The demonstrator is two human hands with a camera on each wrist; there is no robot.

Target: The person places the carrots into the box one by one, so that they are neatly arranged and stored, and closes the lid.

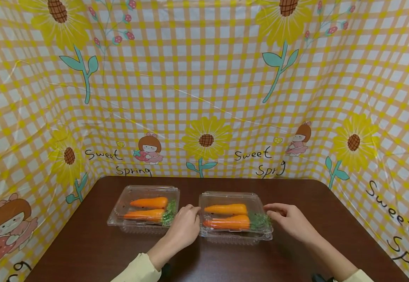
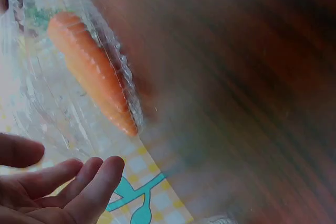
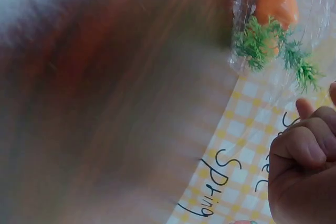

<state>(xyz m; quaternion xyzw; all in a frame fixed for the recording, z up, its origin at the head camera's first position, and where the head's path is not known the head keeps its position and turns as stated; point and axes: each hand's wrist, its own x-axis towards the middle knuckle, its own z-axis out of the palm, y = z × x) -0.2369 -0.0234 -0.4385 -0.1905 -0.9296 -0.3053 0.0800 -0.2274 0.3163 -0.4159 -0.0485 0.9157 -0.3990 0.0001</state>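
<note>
A clear plastic clamshell box (image 1: 225, 235) stands in front of me on the dark table, its lid down over orange carrots (image 1: 226, 209) with green tops. My left hand (image 1: 187, 224) is at this box's left side, between it and a second clear box. In the left wrist view its fingers (image 2: 100, 187) are loosely bent beside the plastic, thumb apart. My right hand (image 1: 290, 219) is by the box's right edge, fingertips close to the corner. The right wrist view shows some of its fingers (image 3: 307, 142) curled; whether they touch the box is unclear.
To the left stands the second clear clamshell box (image 1: 121, 224), lid down, also with carrots (image 1: 149, 203) and green tops inside. A checked cloth (image 1: 204, 90) with sunflowers rises behind the brown table (image 1: 95, 250) and along both sides.
</note>
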